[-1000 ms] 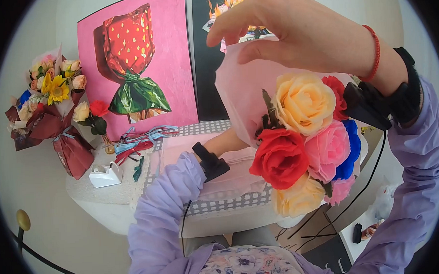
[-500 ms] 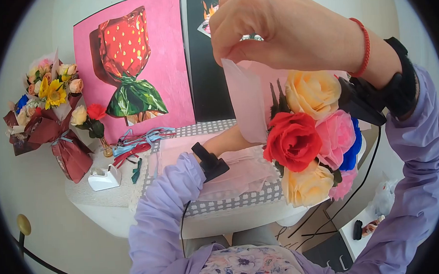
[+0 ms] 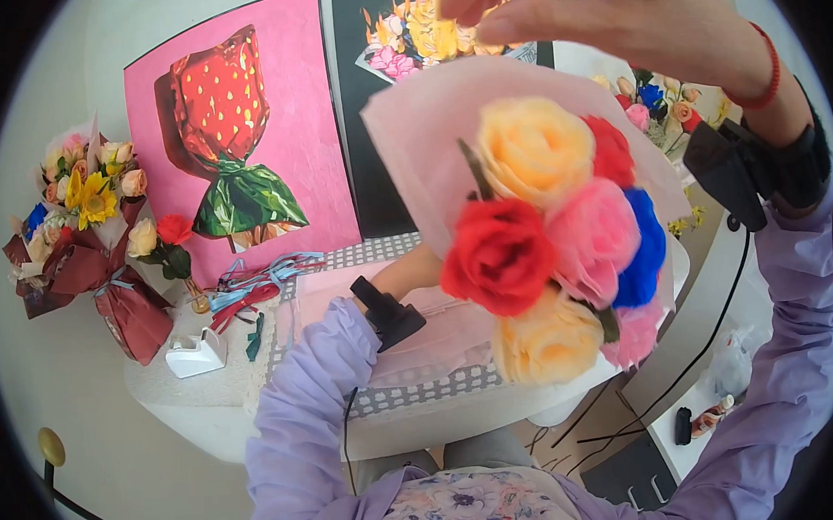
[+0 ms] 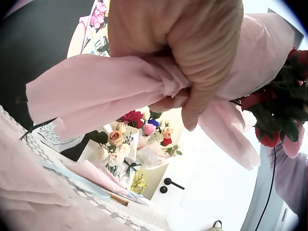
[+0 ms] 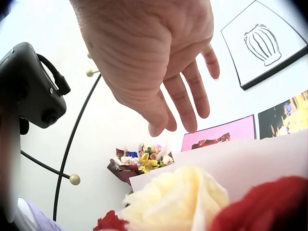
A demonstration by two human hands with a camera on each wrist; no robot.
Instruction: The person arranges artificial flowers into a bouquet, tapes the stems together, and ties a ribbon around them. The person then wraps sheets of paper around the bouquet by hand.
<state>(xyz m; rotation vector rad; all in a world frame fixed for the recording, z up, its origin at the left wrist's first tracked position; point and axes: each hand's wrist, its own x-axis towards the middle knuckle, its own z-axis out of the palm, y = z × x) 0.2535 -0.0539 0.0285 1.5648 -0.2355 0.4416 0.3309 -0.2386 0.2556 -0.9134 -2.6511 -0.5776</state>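
My left hand (image 4: 192,43) grips the gathered neck of pale pink wrapping paper (image 4: 106,86) around a bouquet. In the head view that hand is hidden behind the blooms. The bouquet shows a cream rose (image 3: 535,151), a red rose (image 3: 496,256), a pink rose (image 3: 594,238) and a blue flower (image 3: 641,250). Behind them the paper (image 3: 410,121) spreads upward. Above its top edge is my right hand (image 3: 611,28), fingers extended and holding nothing. The right wrist view shows the same right hand (image 5: 149,57) over the blooms, fingers apart.
More pink paper (image 3: 411,353) lies on the table over a dotted grey cloth. At left stand a white tape dispenser (image 3: 196,353), ribbons (image 3: 264,276) and a maroon-wrapped bouquet (image 3: 126,305). Pictures, including a pink one (image 3: 308,125), lean behind. Another bouquet (image 3: 670,109) stands at back right.
My right hand pinched the paper's upper edge half a second ago, then let it go and rose away. The bouquet has swung left, and its paper now stands spread behind the flowers.
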